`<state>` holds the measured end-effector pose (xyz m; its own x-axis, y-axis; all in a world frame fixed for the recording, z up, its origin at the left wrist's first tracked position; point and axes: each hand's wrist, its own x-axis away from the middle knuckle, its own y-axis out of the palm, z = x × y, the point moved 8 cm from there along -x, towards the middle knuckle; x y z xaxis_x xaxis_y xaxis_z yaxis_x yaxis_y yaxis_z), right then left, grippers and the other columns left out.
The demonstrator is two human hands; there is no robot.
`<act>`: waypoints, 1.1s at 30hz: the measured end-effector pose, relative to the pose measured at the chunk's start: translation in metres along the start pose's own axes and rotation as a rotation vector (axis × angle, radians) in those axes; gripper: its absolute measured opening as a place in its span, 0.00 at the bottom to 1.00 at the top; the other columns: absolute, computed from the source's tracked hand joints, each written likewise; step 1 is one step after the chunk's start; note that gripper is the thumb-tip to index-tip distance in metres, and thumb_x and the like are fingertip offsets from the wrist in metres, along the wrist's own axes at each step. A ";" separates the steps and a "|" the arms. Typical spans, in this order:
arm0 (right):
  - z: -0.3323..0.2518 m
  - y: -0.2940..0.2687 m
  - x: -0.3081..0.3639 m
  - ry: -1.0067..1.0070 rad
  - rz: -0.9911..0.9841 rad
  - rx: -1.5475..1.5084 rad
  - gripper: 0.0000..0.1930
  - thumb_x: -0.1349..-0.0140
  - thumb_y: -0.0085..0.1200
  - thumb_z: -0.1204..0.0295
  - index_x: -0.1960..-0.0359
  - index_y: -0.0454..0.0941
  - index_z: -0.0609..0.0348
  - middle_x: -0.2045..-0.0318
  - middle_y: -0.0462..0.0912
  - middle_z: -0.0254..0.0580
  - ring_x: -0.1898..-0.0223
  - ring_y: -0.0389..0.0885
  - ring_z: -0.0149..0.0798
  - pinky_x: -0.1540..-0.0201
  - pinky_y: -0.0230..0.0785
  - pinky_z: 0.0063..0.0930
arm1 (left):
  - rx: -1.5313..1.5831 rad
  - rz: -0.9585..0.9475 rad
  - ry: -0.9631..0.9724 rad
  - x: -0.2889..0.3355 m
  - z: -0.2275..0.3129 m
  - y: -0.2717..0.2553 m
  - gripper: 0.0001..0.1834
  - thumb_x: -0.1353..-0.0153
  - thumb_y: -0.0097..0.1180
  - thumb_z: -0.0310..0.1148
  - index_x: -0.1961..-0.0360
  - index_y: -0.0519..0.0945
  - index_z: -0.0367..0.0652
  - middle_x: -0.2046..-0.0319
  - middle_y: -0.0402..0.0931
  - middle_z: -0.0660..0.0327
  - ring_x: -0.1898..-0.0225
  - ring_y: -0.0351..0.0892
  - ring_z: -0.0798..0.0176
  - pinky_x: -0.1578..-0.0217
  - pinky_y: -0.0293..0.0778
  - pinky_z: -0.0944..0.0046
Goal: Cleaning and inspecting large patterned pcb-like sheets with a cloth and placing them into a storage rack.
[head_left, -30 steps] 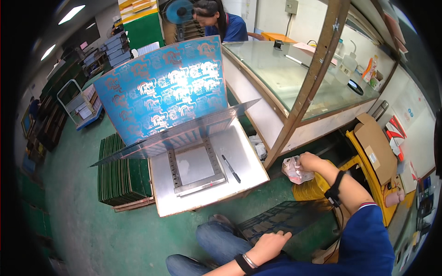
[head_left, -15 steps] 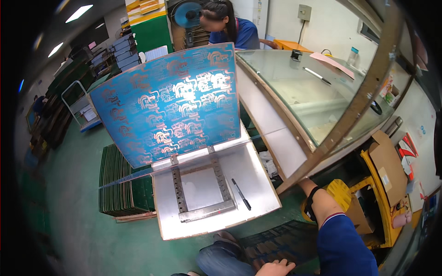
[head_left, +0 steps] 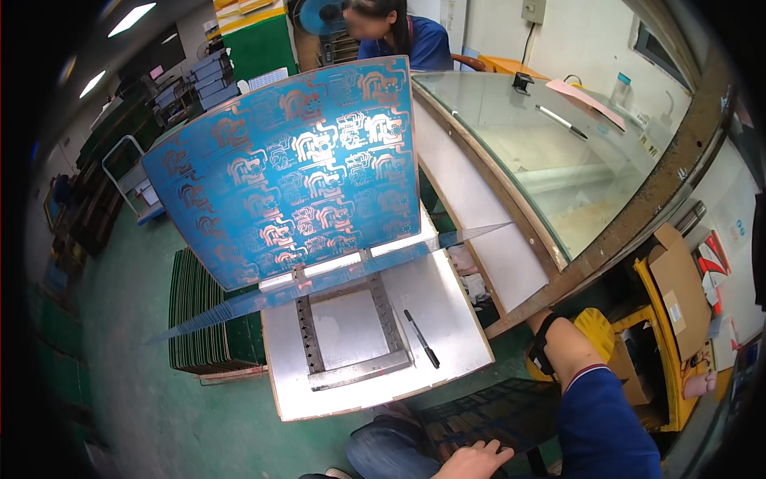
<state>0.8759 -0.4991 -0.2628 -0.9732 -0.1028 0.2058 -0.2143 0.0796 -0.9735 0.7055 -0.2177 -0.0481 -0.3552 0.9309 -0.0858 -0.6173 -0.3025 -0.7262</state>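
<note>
Our left hand [head_left: 476, 461] at the dark sheet [head_left: 495, 415], our right hand out of sight

Our left fingers lie together, lightly bent, over the near edge of the dark sheet, beside our jeans-clad leg [head_left: 388, 451]; we cannot tell whether they pinch it; our right forearm [head_left: 576, 355], with its black wristband [head_left: 544, 347], reaches to the corner of the glass-topped table [head_left: 488, 188], which hides the hand, so we cannot tell its grip; a yellow round object [head_left: 597, 331] stands just beside that forearm; ahead of us, a metal frame [head_left: 359, 370] and a black pen [head_left: 421, 338] lie on a white board [head_left: 459, 347]; behind them, a blue patterned panel [head_left: 239, 191] leans upright, a thin see-through sheet [head_left: 399, 259] slanting before it; green boards [head_left: 195, 311] stand at left.
</note>
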 end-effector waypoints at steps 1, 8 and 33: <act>0.005 -0.004 -0.001 -0.009 -0.015 0.001 0.18 0.41 0.43 0.64 0.50 0.73 0.49 0.50 0.73 0.50 0.48 0.70 0.48 0.44 0.61 0.35 | 0.001 0.001 0.002 0.000 0.000 0.001 0.07 0.53 0.48 0.28 0.70 0.73 0.46 0.75 0.69 0.58 0.72 0.73 0.57 0.76 0.71 0.62; -0.003 -0.021 -0.013 -0.076 -0.115 0.013 0.18 0.41 0.43 0.64 0.49 0.73 0.49 0.50 0.74 0.50 0.47 0.70 0.49 0.44 0.60 0.35 | -0.067 -0.041 0.009 0.002 0.001 0.004 0.09 0.51 0.49 0.29 0.67 0.75 0.46 0.74 0.70 0.59 0.71 0.74 0.58 0.74 0.72 0.63; -0.159 -0.201 0.153 -0.191 0.145 -0.267 0.15 0.48 0.51 0.78 0.57 0.75 0.62 0.62 0.77 0.55 0.60 0.75 0.55 0.55 0.68 0.38 | -0.460 0.591 -0.347 0.032 -0.086 -0.064 0.30 0.49 0.54 0.28 0.43 0.62 0.38 0.46 0.63 0.49 0.43 0.62 0.48 0.44 0.60 0.55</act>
<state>0.7563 -0.3733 -0.0202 -0.9674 -0.2525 0.0205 -0.1138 0.3606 -0.9258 0.7942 -0.1506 -0.0630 -0.7747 0.5052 -0.3802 0.0618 -0.5379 -0.8407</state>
